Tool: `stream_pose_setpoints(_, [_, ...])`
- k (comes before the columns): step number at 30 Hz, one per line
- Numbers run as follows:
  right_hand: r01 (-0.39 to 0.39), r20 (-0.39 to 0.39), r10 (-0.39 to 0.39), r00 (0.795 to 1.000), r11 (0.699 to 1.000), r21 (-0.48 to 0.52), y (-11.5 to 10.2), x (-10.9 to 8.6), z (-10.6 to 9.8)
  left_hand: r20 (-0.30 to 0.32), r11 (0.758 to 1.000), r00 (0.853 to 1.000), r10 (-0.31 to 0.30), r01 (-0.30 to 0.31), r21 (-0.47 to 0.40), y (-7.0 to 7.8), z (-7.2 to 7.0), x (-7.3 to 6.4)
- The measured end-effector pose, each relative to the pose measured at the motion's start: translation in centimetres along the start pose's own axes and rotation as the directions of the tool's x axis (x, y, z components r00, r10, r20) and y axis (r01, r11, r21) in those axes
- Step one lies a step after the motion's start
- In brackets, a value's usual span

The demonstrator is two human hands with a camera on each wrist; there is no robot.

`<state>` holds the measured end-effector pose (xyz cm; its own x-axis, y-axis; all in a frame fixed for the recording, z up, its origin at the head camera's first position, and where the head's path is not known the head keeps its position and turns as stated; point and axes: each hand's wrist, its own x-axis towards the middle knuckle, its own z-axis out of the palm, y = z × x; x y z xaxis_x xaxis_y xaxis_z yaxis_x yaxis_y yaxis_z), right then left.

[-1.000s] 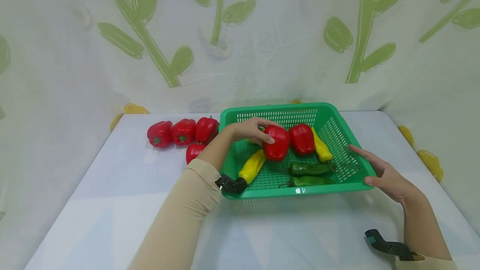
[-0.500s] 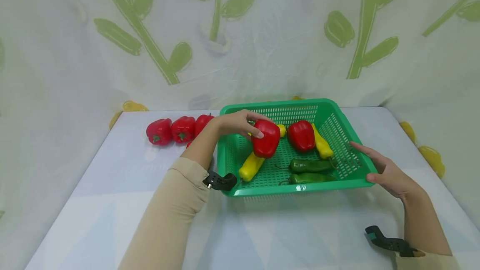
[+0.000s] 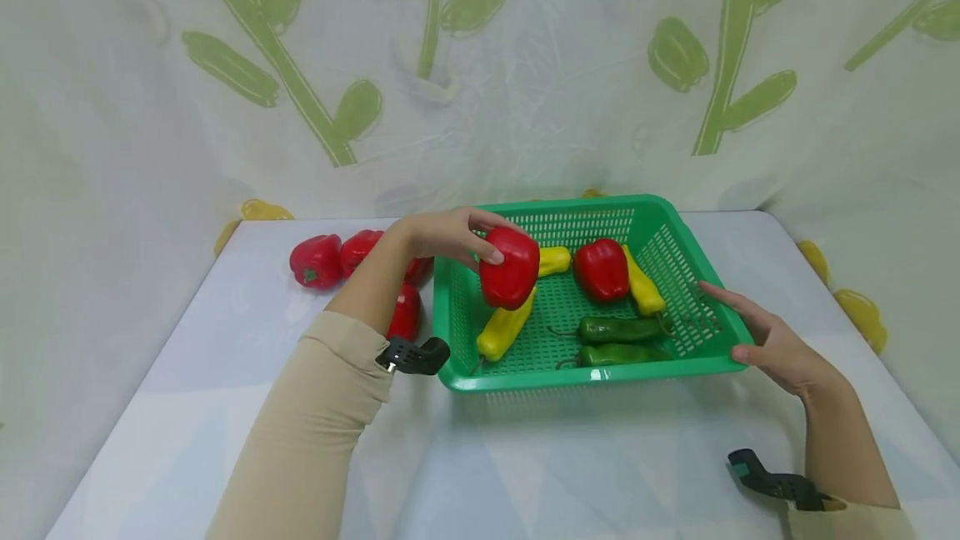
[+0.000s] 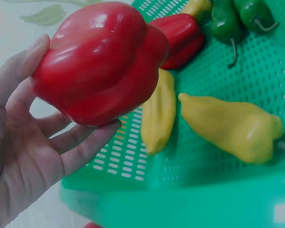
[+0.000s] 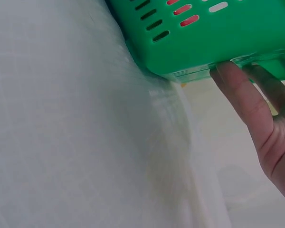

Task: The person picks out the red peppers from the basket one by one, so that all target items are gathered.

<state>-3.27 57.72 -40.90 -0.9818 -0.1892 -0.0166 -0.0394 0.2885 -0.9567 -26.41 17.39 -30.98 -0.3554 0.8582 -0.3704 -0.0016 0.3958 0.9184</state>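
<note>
My left hand (image 3: 448,233) grips a red bell pepper (image 3: 513,269) above the left part of a green perforated basket (image 3: 555,383). In the left wrist view, the thumb and fingers wrap one side of this bell pepper (image 4: 99,64). Inside the basket lie another red bell pepper (image 3: 602,271), several yellow peppers (image 3: 502,330) and two long green peppers (image 3: 618,329). At the basket's right near corner my right hand (image 3: 776,348) touches the rim with outstretched fingers and thumb. The right wrist view shows these fingertips (image 5: 228,71) right at the basket's rim (image 5: 194,73).
Several red bell peppers (image 3: 316,261) lie on the white table (image 3: 225,407) left of the basket, some partly hidden by the left forearm. A white curtain (image 3: 570,107) printed with green leaves hangs behind the table.
My left hand has moved left with the red bell pepper, uncovering a yellow pepper in the basket. My right hand has stayed at the basket's corner.
</note>
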Motion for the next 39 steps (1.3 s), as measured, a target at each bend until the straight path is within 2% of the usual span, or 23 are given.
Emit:
stream_pose_setpoints(4, [0.019, 0.009, -0.019, 1.000, 1.000, 0.008, -0.1, 0.1, 0.0, -0.035, 0.999, 0.999, -0.003, 0.004, 0.043, 0.3, -0.4, -1.0])
stream_pose_setpoints(12, [0.032, 0.018, -0.032, 0.999, 0.999, 0.008, -0.1, -0.2, 0.0, -0.081, 1.000, 0.997, 0.005, -0.004, 0.019, 0.2, -1.3, -2.7])
stream_pose_setpoints(18, [0.002, 0.001, -0.002, 1.000, 1.000, -0.012, -0.1, -0.2, -0.1, -0.076, 1.000, 0.997, -0.010, 0.008, -0.018, -0.2, -2.0, -4.0])
stream_pose_setpoints(25, [-0.018, -0.008, 0.018, 1.000, 1.000, -0.020, 0.1, -0.3, -0.1, -0.092, 1.000, 0.996, -0.010, 0.008, -0.021, -1.1, -2.8, -5.3])
stream_pose_setpoints(29, [-0.010, -0.006, 0.010, 1.000, 1.000, -0.018, 0.1, -0.2, -0.1, -0.108, 0.999, 0.993, -0.043, 0.042, -0.009, -1.7, -3.2, -6.2])
stream_pose_setpoints(32, [-0.012, -0.007, 0.012, 1.000, 1.000, -0.009, 0.1, -0.3, -0.1, -0.135, 0.996, 0.987, -0.090, 0.089, -0.008, -2.2, -3.5, -7.1])
stream_pose_setpoints(39, [-0.009, -0.004, 0.009, 1.000, 1.000, 0.001, 0.1, -0.2, -0.1, -0.174, 0.995, 0.980, -0.094, 0.099, 0.020, -3.2, -4.4, -9.2])
